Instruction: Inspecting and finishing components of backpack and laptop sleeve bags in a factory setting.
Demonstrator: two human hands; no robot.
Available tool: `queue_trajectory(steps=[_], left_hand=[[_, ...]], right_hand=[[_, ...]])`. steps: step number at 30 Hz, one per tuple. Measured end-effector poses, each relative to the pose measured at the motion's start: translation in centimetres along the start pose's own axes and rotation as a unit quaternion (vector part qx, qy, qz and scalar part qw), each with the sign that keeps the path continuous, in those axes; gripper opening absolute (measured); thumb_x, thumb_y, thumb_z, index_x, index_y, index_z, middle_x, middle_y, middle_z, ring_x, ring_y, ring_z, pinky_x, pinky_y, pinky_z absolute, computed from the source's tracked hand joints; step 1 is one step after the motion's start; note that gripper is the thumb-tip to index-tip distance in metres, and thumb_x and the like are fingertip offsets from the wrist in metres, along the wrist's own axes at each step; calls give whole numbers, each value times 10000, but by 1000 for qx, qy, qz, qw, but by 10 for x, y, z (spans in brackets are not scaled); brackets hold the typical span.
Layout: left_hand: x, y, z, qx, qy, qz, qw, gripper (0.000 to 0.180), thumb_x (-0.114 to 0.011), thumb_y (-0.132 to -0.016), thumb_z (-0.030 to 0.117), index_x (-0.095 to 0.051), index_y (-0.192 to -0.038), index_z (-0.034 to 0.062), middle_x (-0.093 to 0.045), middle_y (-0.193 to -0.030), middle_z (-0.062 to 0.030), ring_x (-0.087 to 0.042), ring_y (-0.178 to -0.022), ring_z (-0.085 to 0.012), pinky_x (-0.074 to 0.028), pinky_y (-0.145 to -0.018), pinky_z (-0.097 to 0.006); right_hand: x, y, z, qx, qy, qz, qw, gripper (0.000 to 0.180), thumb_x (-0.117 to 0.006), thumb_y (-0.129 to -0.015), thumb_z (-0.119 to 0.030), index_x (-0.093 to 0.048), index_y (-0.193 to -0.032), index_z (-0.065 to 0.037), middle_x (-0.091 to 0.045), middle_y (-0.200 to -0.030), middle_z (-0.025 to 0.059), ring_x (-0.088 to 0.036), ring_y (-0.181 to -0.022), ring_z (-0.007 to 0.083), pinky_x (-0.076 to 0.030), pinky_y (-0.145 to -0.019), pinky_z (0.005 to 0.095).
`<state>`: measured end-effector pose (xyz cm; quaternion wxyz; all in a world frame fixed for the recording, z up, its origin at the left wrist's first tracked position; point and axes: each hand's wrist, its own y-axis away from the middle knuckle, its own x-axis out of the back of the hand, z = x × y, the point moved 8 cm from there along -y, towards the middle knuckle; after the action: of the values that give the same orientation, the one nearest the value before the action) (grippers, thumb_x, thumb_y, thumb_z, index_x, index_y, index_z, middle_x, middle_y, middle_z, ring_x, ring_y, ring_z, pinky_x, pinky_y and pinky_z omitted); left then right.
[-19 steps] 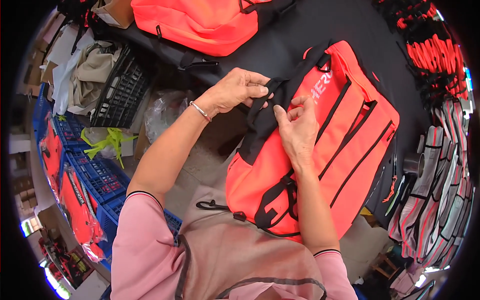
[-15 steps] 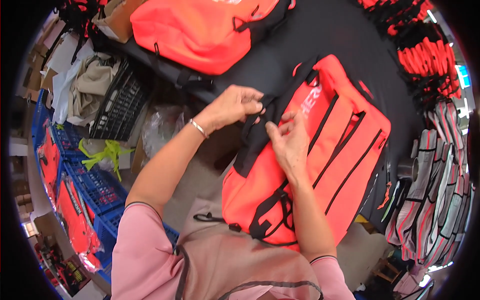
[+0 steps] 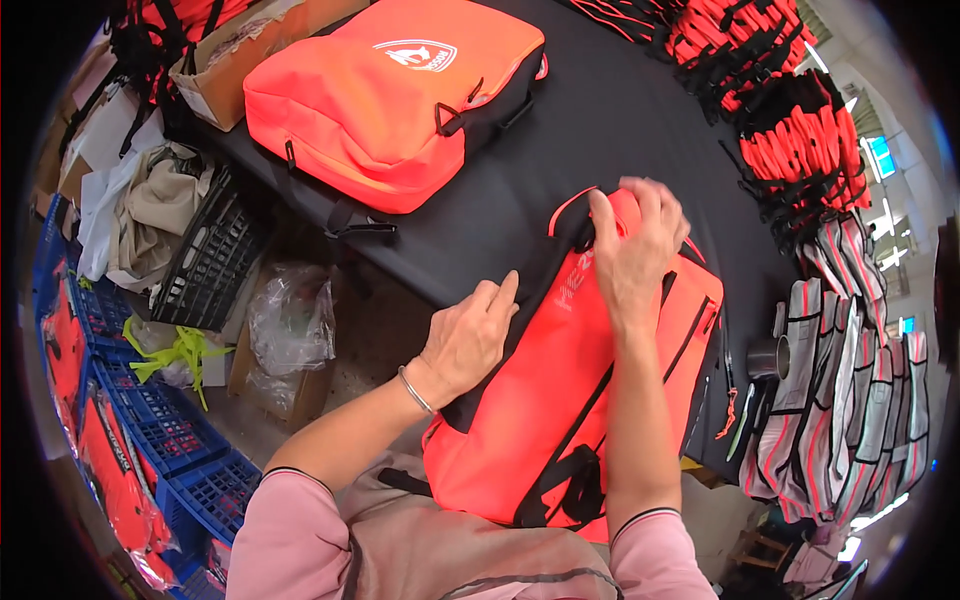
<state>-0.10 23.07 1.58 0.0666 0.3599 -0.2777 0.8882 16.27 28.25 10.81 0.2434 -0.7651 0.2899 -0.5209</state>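
An orange-red backpack (image 3: 545, 400) with a black side panel and black trim lies lengthwise in front of me, its lower end against my apron. My right hand (image 3: 640, 245) grips its far end, the thumb on the near face and the fingers curled over the top. Beside the black side panel is my left hand (image 3: 468, 335), wearing a bracelet. Its index finger is stretched out and the other fingers are loosely bent, with nothing visible in them. The thumb is hidden.
Another orange-red bag (image 3: 350, 110) lies on the black-covered table (image 3: 600, 110) at the far left. A cardboard box (image 3: 215, 75) stands behind it. Left are a black crate (image 3: 215, 245) and blue crates (image 3: 160, 410). Grey straps (image 3: 800, 400) hang at the right edge.
My left hand has let go of the black strap and moved down and left. My right hand has moved up to the backpack's far end and taken hold. The view has shifted.
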Motion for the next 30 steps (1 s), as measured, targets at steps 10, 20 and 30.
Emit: queue_trajectory(steps=[10, 20, 30], left_hand=[[21, 17, -17, -2, 0, 44, 999, 395, -639, -875, 104, -568, -1263, 77, -589, -918, -86, -639, -715, -273, -519, -565, -368], [14, 5, -84, 213, 79, -45, 973, 260, -553, -950, 99, -629, -1185, 16, -614, -912, -159, -584, -686, -276, -484, -650, -359], [34, -10, 9, -37, -39, 50, 997, 294, -591, -894, 12, -625, -1186, 0, -623, -1167, -157, -561, -1142, -311, -445, -966, -386]], right_hand=[[12, 3, 15, 45, -19, -173, 984, 285, -751, -736, -228, -569, -775, -13, -551, -883, 107, -477, -912, 300, -399, -821, 396], [129, 47, 102, -49, -64, -53, 995, 353, -717, -841, -125, -621, -1169, -37, -649, -1124, 144, -649, -906, 214, -522, -809, 311], [206, 184, 265, -361, -16, -41, 932, 200, -658, -876, -117, -672, -1027, 15, -691, -843, 66, -640, -760, 109, -497, -715, 246]])
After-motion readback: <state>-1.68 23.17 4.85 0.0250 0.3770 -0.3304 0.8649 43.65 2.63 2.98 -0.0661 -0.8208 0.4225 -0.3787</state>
